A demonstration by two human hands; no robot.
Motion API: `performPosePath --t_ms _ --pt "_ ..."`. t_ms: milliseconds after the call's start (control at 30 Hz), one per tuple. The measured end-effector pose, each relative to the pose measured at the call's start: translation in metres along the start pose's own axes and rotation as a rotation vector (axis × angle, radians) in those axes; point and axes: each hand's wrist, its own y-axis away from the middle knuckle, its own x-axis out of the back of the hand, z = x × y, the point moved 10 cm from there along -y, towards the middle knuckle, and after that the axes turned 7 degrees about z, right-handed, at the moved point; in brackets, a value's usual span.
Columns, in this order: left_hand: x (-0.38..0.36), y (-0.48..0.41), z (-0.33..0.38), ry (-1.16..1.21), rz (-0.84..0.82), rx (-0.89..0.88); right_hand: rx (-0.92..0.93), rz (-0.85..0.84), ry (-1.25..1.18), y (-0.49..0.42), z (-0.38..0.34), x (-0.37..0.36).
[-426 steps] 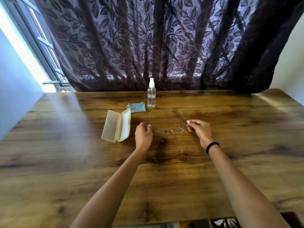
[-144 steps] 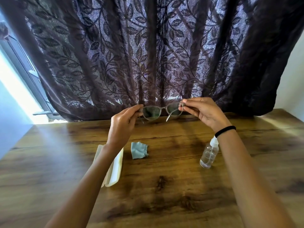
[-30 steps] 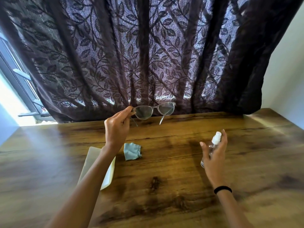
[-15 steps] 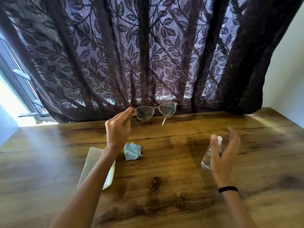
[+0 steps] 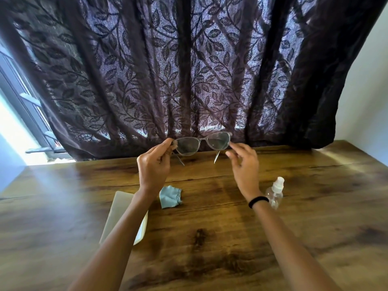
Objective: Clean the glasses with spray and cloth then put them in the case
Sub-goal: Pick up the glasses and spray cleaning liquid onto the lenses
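**Two hands at one pair of glasses, held up before the curtain**

The glasses (image 5: 201, 142) hang in the air above the far part of the bench (image 5: 210, 238). The lenses face the person, and both temples are unfolded and point down toward the wood. The lenses look hazy, but I cannot tell whether that is spray, dirt or only the backlight.

I judge the glasses to be light. The thin frame is probably stiff across the front and springy along the temples, with the hinges as the weak spot. If the lenses are wet they would be slippery and would smear easily. The outer corners beside the hinges are therefore the places to hold, never the lens faces.

The left hand (image 5: 154, 164) does just that, its grip closed in a thumb-and-finger pinch on the left corner. The right hand (image 5: 244, 164) has loosely curled fingertips at the right corner. It is blurred, so I cannot tell whether its grip has closed on the frame or only touches it.

Below, the blue cloth (image 5: 169, 196) lies crumpled on the bench between the forearms. It is just beside the pale case (image 5: 119, 211), which is partly hidden under the left forearm. The spray bottle (image 5: 275, 193) stands upright just beyond the right wrist.

Wiping looks like the next step, and one hand must free itself to take the cloth. The dark leaf-patterned curtain (image 5: 189, 70) closes off the back.
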Motion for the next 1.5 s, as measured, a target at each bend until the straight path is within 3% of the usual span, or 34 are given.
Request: performPosePath --t_ms 167,433,667,867,933,1033,1233,1500 --pt "0.002 0.003 -0.005 -0.013 0.029 0.031 -0.087 -0.112 -0.063 -0.005 0.010 -0.031" --pt "0.010 0.010 -0.029 -0.041 0.060 0.188 -0.145 -0.011 -0.214 -0.007 0.005 -0.018" --pt "0.009 0.029 -0.065 -0.162 -0.160 0.330 0.103 0.080 -0.029 -0.017 -0.024 0.007" --pt "0.020 0.006 -0.049 -0.119 -0.045 0.352 0.291 -0.001 0.151 -0.012 -0.050 -0.001" --pt "0.015 -0.010 -0.026 -0.107 -0.035 0.256 0.334 -0.019 0.174 -0.008 -0.056 -0.005" --pt "-0.006 -0.025 0.007 -0.144 -0.170 0.084 0.377 -0.058 0.201 -0.003 -0.062 -0.010" --pt "-0.059 -0.021 0.015 -0.330 -0.523 0.006 0.434 -0.087 0.226 0.001 -0.069 -0.017" --pt "-0.077 -0.008 0.007 -0.407 -0.693 -0.010 0.511 -0.063 0.279 0.005 -0.078 -0.017"
